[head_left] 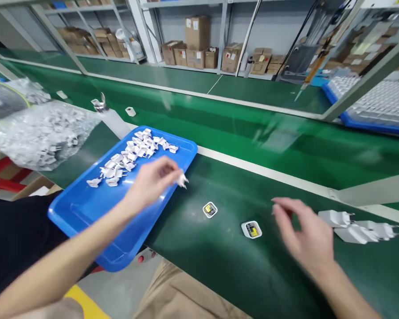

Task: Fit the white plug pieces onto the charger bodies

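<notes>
My left hand [156, 179] is closed in a pinch on a small white plug cover [182, 180] with pins, over the right edge of a blue tray [96, 230]. Several similar white plug covers [133, 153] lie heaped in the tray's far half. Two open white charger housings [210, 210] stand on the green bench, the nearer one [252, 230] closer to my right hand, with yellow and black parts showing inside. My right hand [302, 230] hovers above the bench with fingers curved and apart, holding nothing visible. Beyond it lie several white chargers [355, 227] with pins.
A clear plastic bag [43, 133] of white parts sits left of the tray. Behind the tray stands a white bottle [111, 119]. A green conveyor [252, 128] runs along the back, with a white post [379, 190] at right. Another person's dark sleeve [16, 235] is at left.
</notes>
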The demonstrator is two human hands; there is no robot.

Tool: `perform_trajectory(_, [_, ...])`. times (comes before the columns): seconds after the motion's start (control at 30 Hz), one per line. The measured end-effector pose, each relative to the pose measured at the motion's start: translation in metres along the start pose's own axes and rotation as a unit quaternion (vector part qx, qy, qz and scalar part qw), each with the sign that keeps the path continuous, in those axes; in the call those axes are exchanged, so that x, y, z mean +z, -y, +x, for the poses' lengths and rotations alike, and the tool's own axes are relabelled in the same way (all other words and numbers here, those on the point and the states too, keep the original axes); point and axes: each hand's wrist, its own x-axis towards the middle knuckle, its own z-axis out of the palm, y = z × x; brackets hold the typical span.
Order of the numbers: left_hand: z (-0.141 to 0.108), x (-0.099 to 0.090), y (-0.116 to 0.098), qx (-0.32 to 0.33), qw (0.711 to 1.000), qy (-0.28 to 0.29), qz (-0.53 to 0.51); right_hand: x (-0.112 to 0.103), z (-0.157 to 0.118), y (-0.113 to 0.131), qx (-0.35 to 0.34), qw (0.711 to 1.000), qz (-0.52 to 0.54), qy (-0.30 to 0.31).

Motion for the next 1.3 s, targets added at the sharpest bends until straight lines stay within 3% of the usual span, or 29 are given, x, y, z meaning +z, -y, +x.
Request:
perform_trajectory(0.1, [-0.068,0.053,-0.027,-0.070,0.959,0.038,-0.273,0.004,-0.006,0.047,-0.098,0.985,0.068,0.125])
perform_trajectory(0.2, [-0.107,0.094,-0.040,-0.102,0.913,0.025,-0.395,0.012,-0.015,0.071,-0.128,0.969,0.101,0.187])
perform_trajectory(0.33, [-0.115,0.111,-0.041,-0.105,0.877,0.011,-0.468,0.013,-0.020,0.078,-0.119,0.968,0.117,0.189])
perform_trajectory(0.43, [-0.113,0.108,-0.040,-0.109,0.863,0.032,-0.493,0.010,-0.016,0.080,-0.185,0.968,0.049,0.163])
perform_trajectory(0.5, [-0.112,0.102,-0.040,-0.103,0.867,0.065,-0.483,0.009,-0.013,0.081,-0.251,0.958,-0.026,0.136])
perform_trajectory(0.6, [-0.114,0.094,-0.036,-0.053,0.906,0.107,-0.407,0.005,-0.007,0.077,-0.305,0.937,-0.098,0.136])
perform_trajectory(0.67, [-0.112,0.093,-0.032,0.000,0.947,0.081,-0.311,0.002,0.000,0.068,-0.275,0.946,-0.069,0.155])
perform_trajectory(0.77, [-0.099,0.099,-0.023,0.062,0.992,-0.022,-0.105,0.001,0.014,0.050,-0.156,0.966,0.074,0.192])
perform_trajectory(0.83, [-0.083,0.104,-0.017,0.075,0.996,-0.030,0.025,0.006,0.025,0.040,-0.086,0.963,0.164,0.198])
perform_trajectory(0.9, [-0.066,0.103,-0.012,0.095,0.991,0.031,0.092,0.013,0.032,0.032,-0.061,0.964,0.195,0.172])
perform_trajectory(0.97, [-0.052,0.097,-0.010,0.150,0.979,0.109,0.088,0.022,0.034,0.028,-0.066,0.968,0.195,0.142])
perform_trajectory(1.07, [-0.044,0.087,-0.009,0.228,0.956,0.183,0.017,0.031,0.028,0.021,-0.074,0.962,0.214,0.155])
perform_trajectory(1.13, [-0.047,0.089,-0.010,0.207,0.961,0.183,-0.021,0.034,0.024,0.016,-0.076,0.953,0.231,0.180])
perform_trajectory(1.3, [-0.062,0.122,-0.011,0.041,0.995,0.085,-0.023,0.039,0.021,0.014,-0.106,0.946,0.199,0.234])
